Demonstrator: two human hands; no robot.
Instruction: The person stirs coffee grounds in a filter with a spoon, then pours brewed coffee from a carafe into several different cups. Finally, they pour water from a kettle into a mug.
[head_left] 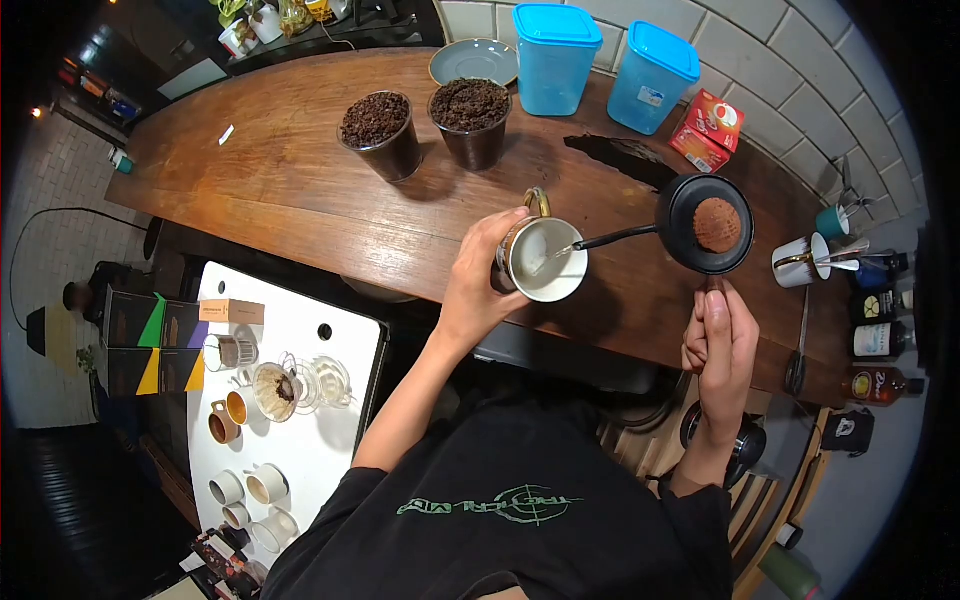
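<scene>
My left hand is wrapped round a white mug with a gold handle, tilted so its white inside faces me. My right hand grips the handle of a black gooseneck kettle, whose round top shows a brown textured disc. The kettle's thin spout reaches left over the mug's rim, and a thin stream of clear liquid runs from its tip into the mug. Behind the mug stand two clear cups, a left one and a right one, filled with dark crumbly grounds.
A grey plate, two blue-lidded containers and a red box line the wooden counter's back. A white mug with utensils and several bottles stand right. The white table at left bears cups and a dripper.
</scene>
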